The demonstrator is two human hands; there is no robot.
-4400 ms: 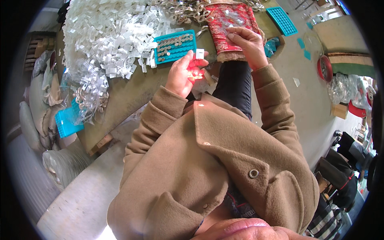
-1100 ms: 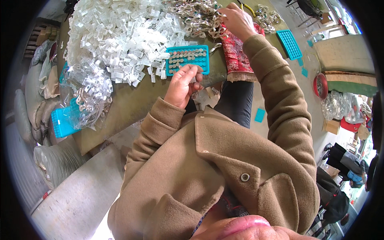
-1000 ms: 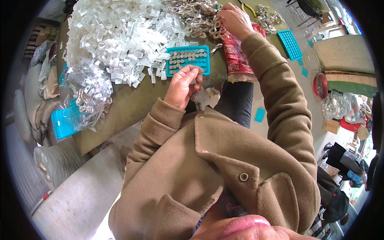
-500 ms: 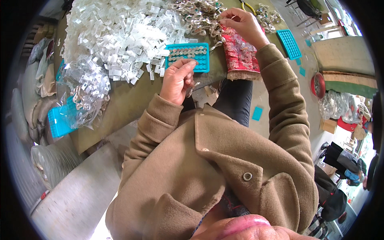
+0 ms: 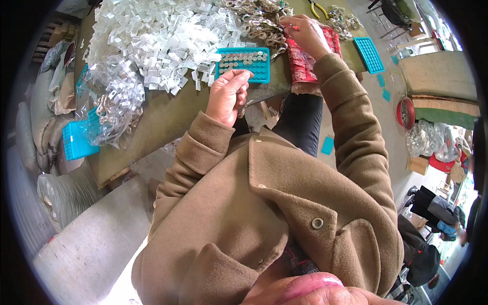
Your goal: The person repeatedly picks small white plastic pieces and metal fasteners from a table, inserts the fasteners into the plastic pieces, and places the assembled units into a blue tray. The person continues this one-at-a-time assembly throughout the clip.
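My left hand (image 5: 226, 97) is closed, thumb against the fingers, just in front of a blue tray (image 5: 260, 75) with rows of small round shiny pieces in its hollows. A small shiny strand (image 5: 242, 110) hangs from under its curled fingers. Over the far end of a red patterned cloth pad (image 5: 303, 66), my right hand (image 5: 308, 37) is closed with its fingertips together. A bit of red shows at those fingertips, too small to name. Beside them lies a heap of shiny metal trinkets (image 5: 262, 25).
A large pile of clear plastic pieces (image 5: 162, 40) covers the table's left side, with a filled plastic bag (image 5: 118, 107) and stacked blue trays (image 5: 79, 140) near its edge. Yellow-handled pliers (image 5: 319, 10) lie beyond my right hand. Another blue tray (image 5: 368, 55) sits at the right.
My right hand has lowered slightly onto the red pad, its fingertips now curled downward. My left hand stays closed near the tray. The whole view has shifted a little.
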